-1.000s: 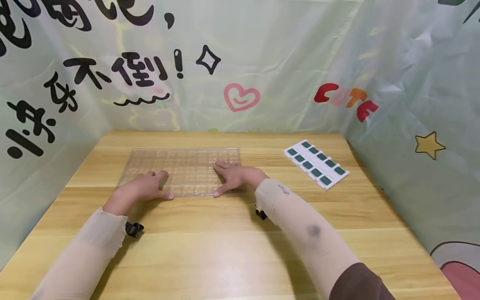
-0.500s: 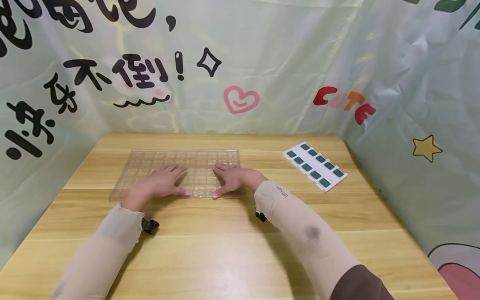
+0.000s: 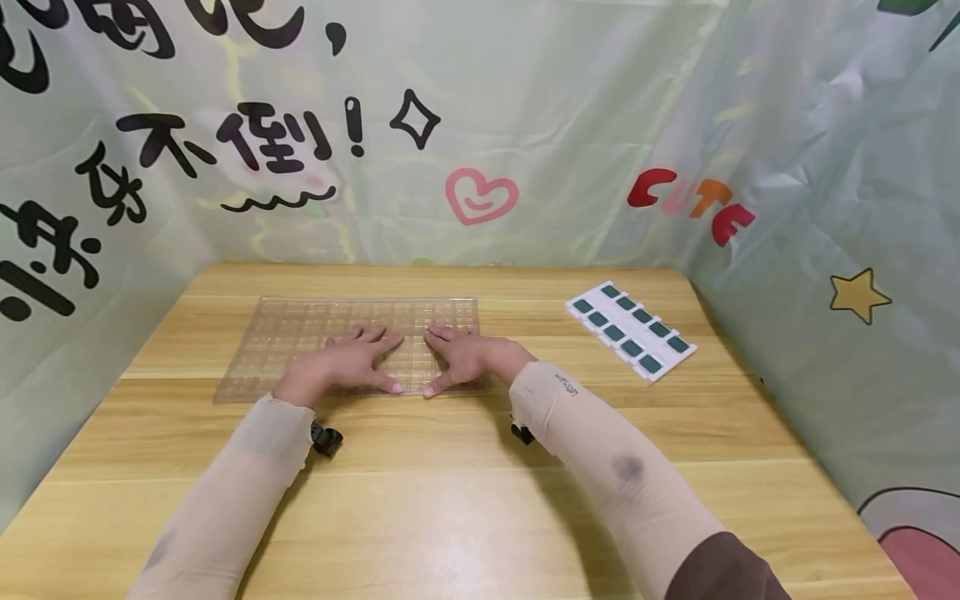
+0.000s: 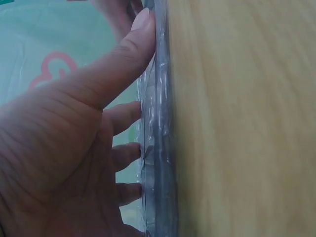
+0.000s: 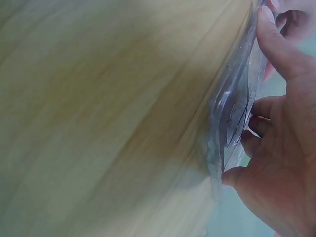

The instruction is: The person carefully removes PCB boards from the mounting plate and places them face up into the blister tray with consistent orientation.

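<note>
A clear plastic tray [image 3: 300, 325] with a grid of small compartments lies flat on the table. My left hand [image 3: 348, 360] rests on it near the middle, fingers spread and the thumb at the front edge. In the left wrist view, the fingertips [image 4: 129, 150] touch the tray's top. Close beside it, my right hand [image 3: 467, 357] rests on the tray's right part, fingers spread and the thumb also at the front edge. The right wrist view shows the right fingertips touching the tray's plastic surface [image 5: 237, 108]. Neither hand grips the tray.
A white panel [image 3: 632, 333] with two rows of dark green squares lies at an angle on the right of the wooden table [image 3: 450, 500]. A printed curtain [image 3: 570, 108] encloses the back and sides. Dark wrist cameras [image 3: 327, 440] hang below the sleeves.
My left hand has slid rightward over the tray, from its left part to beside my right hand. My right hand and the white panel have stayed in place.
</note>
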{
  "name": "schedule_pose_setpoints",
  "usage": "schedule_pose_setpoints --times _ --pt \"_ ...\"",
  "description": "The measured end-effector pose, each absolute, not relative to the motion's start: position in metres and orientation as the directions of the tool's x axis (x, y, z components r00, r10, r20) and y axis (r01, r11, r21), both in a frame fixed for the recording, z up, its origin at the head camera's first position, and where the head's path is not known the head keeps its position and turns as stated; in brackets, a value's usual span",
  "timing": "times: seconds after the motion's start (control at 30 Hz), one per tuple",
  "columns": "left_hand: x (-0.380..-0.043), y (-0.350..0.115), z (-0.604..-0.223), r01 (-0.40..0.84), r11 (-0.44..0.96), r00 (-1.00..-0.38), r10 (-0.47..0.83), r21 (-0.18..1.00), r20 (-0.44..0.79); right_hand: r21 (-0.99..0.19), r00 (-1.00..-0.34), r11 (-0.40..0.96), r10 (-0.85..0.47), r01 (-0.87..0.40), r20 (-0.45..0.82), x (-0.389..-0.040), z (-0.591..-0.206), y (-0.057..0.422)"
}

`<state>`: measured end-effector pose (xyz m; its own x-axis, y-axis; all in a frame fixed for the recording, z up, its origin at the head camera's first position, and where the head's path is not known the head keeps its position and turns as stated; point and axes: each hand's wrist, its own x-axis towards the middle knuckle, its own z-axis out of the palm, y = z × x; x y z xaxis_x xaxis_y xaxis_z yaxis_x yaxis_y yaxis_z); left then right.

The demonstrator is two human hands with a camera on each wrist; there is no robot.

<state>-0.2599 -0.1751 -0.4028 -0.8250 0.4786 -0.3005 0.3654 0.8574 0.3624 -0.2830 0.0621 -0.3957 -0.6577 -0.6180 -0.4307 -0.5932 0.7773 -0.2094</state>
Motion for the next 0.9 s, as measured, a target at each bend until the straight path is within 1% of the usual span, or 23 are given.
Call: schedule_pose_setpoints --times 0.17,0.43,0.7,0.9 --pt "-0.2606 -0.174 -0.404 0.326 0.87 -0.829 0.451 0.37 -0.33 -0.2 -0.661 0.781 -0.612 -0.592 -0.434 -0.2826 -0.395 0.0616" --pt "-0.2586 -0.1754 -0.4046 0.31 0.874 -0.836 0.438 0.374 -0.332 -0.207 -0.658 0.779 -0.616 -0.592 -0.434 -0.2844 -0.3964 0.0598" --pt "-0.2589 -0.178 -0.4093 0.355 0.868 -0.827 0.465 0.348 -0.316 -0.214 -0.651 0.771 -0.626 -0.6 -0.43 -0.2836 -0.3999 0.0626" --pt "-0.2584 -0.1804 -0.4119 0.376 0.862 -0.836 0.473 0.339 -0.277 -0.236 -0.655 0.764 -0.64 -0.601 -0.403 -0.2835 -0.4024 0.0638"
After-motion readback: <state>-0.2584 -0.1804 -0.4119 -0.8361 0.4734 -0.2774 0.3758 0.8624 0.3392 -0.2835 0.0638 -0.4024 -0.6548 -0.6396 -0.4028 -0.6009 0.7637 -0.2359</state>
